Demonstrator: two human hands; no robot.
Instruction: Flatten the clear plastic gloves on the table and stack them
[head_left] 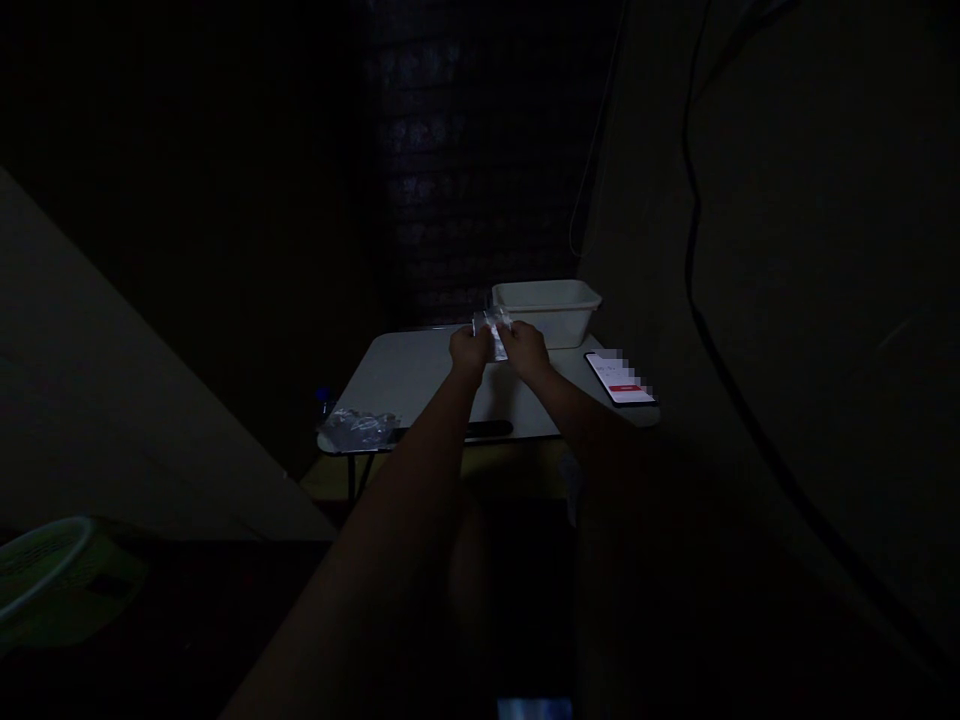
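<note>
Both arms reach forward over a small white folding table (420, 370). My left hand (469, 350) and my right hand (527, 348) are closed on a small clear plastic bag (495, 335), one at each side, holding it up above the table top. The bag looks shiny and whitish; in this dim light I cannot tell whether anything is inside. Just behind my right hand stands a white plastic tub (566, 322). A heap of clear plastic bags (360, 428) lies at the table's near left corner.
A lit phone (621, 380) lies at the table's right edge. A dark slot (491, 429) runs along the near edge. Something blue-capped (322, 395) is by the left corner. A green basket (67, 580) stands at lower left. A dark cable (694, 250) hangs down the right wall.
</note>
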